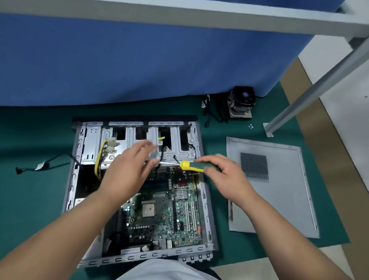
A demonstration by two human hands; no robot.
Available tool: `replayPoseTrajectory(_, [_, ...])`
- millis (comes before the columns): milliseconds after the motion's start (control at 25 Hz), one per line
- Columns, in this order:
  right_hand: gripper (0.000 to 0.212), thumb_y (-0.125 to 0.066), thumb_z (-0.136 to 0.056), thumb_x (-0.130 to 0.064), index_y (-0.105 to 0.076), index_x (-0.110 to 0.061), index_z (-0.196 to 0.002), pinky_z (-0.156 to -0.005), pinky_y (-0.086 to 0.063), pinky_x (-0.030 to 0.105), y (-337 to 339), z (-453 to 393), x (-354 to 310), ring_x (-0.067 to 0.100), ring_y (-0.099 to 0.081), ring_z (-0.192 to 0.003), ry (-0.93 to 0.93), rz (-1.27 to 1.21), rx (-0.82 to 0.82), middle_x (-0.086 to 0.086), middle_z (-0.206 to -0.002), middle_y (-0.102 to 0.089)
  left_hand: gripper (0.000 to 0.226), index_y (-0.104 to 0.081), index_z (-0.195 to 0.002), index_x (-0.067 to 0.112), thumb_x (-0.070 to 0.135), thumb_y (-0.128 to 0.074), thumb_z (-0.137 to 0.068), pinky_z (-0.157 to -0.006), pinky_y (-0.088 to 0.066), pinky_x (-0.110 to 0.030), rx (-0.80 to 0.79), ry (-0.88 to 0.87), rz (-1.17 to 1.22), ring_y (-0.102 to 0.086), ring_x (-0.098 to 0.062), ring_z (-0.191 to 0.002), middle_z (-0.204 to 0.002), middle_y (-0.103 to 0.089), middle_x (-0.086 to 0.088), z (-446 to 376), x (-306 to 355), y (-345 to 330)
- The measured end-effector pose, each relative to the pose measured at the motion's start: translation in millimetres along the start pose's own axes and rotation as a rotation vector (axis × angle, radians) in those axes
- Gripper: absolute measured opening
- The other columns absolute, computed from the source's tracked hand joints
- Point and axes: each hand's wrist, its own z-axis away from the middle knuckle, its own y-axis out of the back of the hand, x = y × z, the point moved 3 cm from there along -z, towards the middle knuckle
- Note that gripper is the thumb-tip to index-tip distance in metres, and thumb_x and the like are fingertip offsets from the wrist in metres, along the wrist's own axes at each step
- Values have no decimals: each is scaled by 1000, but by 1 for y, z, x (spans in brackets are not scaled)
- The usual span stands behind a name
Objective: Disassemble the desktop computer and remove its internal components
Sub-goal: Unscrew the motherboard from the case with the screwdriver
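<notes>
An open desktop computer case [207, 214] lies flat on a green mat [9, 199]. Its green motherboard [165, 209] shows inside, with a bare CPU socket near the middle. My right hand [225, 175] grips the green and yellow handle of a screwdriver [190, 165], whose shaft points left over the board's far edge. My left hand [129, 168] hovers above the case with its fingers spread near the screwdriver's tip. It is blurred, and I cannot tell whether it touches anything. Yellow power wires [101, 153] hang by the metal drive bracket [178, 143].
The grey side panel [283, 198] lies to the right of the case. A heatsink with fan [241, 105] and black cables sit at the back by a blue cloth [118, 62]. Small screws [251, 126] lie near a metal frame leg [305, 96]. A loose cable [41, 165] lies at left.
</notes>
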Motion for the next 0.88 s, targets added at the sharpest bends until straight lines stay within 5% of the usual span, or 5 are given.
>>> replayPoseTrajectory(120, [27,-62,-96,-19,-71,-43,-105,-57,-44,22,-10,4,-16,7,-55,-60,-30,-78,37,-2,-80,-69,50,-70,-118,20,48,-30,-108,-75,-54,-39,-122,-107,-124,-67,-22,-90,-99,-72,3,30,-14,6])
replayPoseTrajectory(360, [38,-78,-91,-19,-48,-23,-113,-70,-64,37,-61,-7,-39,33,-77,-80,-215,-532,86,14,-96,-75,31,-70,-115,19,34,-45,-105,-62,-45,-34,-92,-82,-193,-61,-22,-64,-73,-67,3,75,-29,5])
replayPoseTrajectory(600, [42,-81,-85,-26,-47,-41,-103,-69,-63,47,-74,-9,-59,20,-77,-69,-74,-192,132,-2,-90,-69,31,-67,-130,29,37,-52,-104,-102,-41,-36,29,-88,-225,-55,-17,-126,-127,-66,11,102,-62,28])
replayPoseTrajectory(720, [42,-77,-85,-33,-43,-46,-104,-53,-53,36,-83,-8,-66,15,-67,-60,25,89,120,-9,-82,-68,55,-41,-155,34,53,-32,-104,-123,-17,-42,-103,3,-323,-19,-18,-156,-168,-26,9,98,-93,44])
replayPoseTrajectory(880, [40,-73,-91,-26,-41,-42,-108,-50,-48,34,-123,-9,-65,14,-59,-56,50,178,10,-5,-81,-68,70,4,-163,39,69,1,-100,-127,9,-43,-323,-16,-392,20,-12,-156,-167,25,17,90,-112,43])
